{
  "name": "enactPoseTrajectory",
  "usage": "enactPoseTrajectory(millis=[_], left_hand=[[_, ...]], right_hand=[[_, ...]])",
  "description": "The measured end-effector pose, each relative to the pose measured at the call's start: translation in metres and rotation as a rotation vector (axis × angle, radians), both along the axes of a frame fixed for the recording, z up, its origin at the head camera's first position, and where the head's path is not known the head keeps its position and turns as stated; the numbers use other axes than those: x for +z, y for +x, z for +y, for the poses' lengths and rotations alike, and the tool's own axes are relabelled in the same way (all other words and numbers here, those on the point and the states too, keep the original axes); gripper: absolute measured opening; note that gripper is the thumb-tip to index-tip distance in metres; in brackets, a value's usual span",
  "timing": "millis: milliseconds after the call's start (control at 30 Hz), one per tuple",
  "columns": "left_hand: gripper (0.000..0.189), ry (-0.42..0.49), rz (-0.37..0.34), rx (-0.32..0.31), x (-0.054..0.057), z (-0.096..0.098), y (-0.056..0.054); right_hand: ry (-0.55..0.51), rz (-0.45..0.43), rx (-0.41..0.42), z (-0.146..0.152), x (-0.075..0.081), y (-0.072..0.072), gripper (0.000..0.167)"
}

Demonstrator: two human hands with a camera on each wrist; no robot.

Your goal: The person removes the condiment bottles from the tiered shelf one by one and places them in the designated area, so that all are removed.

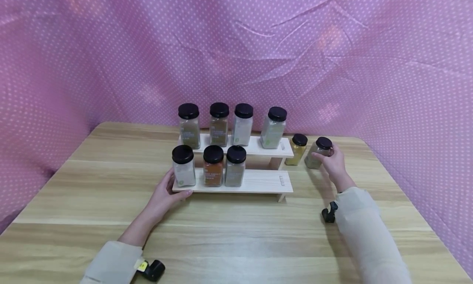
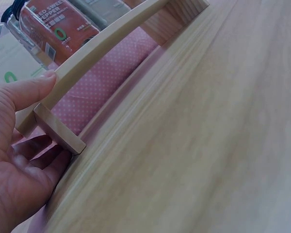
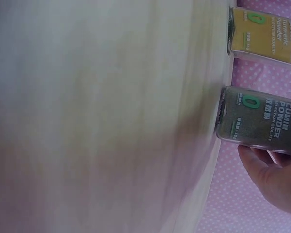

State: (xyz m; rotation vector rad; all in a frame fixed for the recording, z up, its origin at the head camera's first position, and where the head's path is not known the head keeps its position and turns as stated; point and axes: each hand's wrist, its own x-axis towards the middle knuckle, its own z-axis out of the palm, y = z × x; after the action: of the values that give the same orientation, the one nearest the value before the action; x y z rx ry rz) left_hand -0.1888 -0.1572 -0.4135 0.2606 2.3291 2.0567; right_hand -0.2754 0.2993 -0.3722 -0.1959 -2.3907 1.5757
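Note:
My left hand (image 1: 165,196) grips the left end of the lower wooden shelf (image 1: 264,181). In the left wrist view its thumb lies on the front edge of the board, fingers curled by the shelf leg (image 2: 59,128). My right hand (image 1: 335,165) holds a black-lidded jar of cumin powder (image 3: 259,120) at the right of the rack, its base at the tabletop. Beside that jar stands a turmeric powder jar (image 1: 296,150). On the lower shelf are a pale jar (image 1: 184,172), a red sweet pepper jar (image 1: 213,172) and a greyish jar (image 1: 234,173).
Several black-lidded spice jars, among them a pale green one (image 1: 273,132), stand on the upper shelf (image 1: 255,146) behind. The wood-grain table (image 1: 236,238) reaches back to a pink dotted cloth (image 1: 236,49). Each wrist carries a small black device (image 1: 330,213).

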Motion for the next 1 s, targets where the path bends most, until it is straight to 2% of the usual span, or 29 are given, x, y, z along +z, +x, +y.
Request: enactPoseTrajectory(millis=[333, 733, 1000], left_hand=[[0.083, 0.019, 0.000, -0.013, 0.0004, 0.0013, -0.0002], [0.082, 0.012, -0.008, -0.013, 0.0002, 0.0017, 0.0012], [0.083, 0.012, 0.000, -0.003, -0.0009, 0.0000, 0.0000]], right_hand=[[-0.009, -0.001, -0.018, 0.0017, -0.0020, -0.0044, 0.056], [-0.053, 0.009, 0.017, 0.0019, -0.0019, -0.0035, 0.059], [-0.147, -0.024, -0.002, 0.0021, 0.0055, -0.0019, 0.077]])
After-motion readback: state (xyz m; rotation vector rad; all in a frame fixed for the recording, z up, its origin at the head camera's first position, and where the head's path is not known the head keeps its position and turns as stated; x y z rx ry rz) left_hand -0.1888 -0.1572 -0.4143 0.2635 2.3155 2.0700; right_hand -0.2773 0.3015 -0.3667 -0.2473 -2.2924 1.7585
